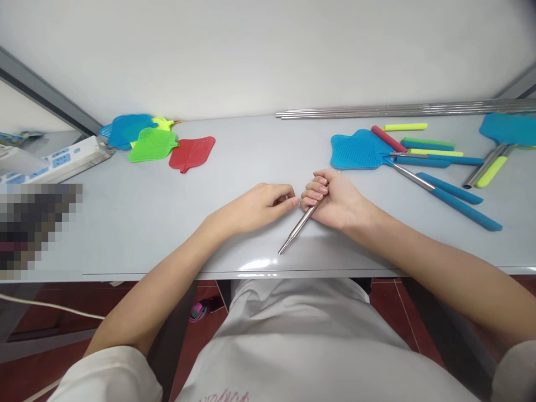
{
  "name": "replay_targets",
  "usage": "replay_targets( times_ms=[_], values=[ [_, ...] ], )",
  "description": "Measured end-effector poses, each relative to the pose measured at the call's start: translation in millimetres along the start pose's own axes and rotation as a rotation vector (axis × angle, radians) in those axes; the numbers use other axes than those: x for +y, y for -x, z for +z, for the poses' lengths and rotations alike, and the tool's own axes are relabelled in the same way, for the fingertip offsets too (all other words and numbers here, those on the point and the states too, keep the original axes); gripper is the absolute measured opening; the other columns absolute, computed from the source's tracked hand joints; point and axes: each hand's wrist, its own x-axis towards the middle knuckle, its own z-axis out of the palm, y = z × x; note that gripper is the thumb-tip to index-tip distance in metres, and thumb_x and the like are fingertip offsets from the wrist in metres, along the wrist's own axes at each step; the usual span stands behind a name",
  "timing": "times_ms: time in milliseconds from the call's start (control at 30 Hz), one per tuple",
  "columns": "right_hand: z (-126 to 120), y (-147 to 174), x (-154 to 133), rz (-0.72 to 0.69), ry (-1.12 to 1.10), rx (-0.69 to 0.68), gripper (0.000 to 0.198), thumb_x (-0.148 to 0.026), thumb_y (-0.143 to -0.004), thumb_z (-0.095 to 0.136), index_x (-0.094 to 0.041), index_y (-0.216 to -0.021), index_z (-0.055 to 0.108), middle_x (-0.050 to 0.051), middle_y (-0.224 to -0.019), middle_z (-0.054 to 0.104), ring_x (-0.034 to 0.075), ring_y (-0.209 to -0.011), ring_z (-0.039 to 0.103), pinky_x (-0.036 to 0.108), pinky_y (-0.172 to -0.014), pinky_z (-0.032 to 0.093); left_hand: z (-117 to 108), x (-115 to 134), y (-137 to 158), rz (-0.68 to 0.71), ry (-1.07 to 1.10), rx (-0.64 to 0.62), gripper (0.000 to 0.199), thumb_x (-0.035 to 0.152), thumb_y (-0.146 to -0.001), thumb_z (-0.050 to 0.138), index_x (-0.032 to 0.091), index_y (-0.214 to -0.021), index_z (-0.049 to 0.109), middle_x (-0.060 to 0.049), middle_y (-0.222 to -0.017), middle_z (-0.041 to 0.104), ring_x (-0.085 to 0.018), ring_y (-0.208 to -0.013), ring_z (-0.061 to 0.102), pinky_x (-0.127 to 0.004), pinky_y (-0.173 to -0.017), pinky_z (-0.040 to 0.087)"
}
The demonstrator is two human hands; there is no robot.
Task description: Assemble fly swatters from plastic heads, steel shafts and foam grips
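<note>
My right hand [330,200] lies palm up near the table's front edge, its fingers wrapped round a metal telescopic rod [298,230]. The narrow stepped end of the rod points down and left, towards the edge; its other end is hidden in my fist. Just to the left, my left hand [268,202] rests on the table with loosely bent fingers and the thumb apart from them. Nothing shows in it, and its fingertips are close to my right hand. Beyond my right hand lies a blue fly swatter head [360,149].
Blue, green and red [192,153] swatter heads lie at the back left near a white power strip [62,159]. Foam-like grips [467,209] and another blue head [508,129] are scattered on the right. Long metal rods [377,110] run along the wall.
</note>
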Motion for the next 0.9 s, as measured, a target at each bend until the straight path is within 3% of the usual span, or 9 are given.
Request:
replay_targets(
  times_ms=[900],
  values=[
    [-0.7,3.0,3.8,0.067,0.059,-0.036,0.027,-0.013,-0.070,0.039,-0.019,-0.056,0.017,-0.008,-0.038,0.015,0.006,-0.035,0.014,0.019,-0.036,0.017,-0.1,-1.6,-1.7,0.015,-0.045,-0.006,0.034,0.040,-0.086,0.030,0.017,-0.077,0.053,0.004,-0.059,0.047,-0.008,-0.053,0.041,-0.020,-0.051,0.030]
  ],
)
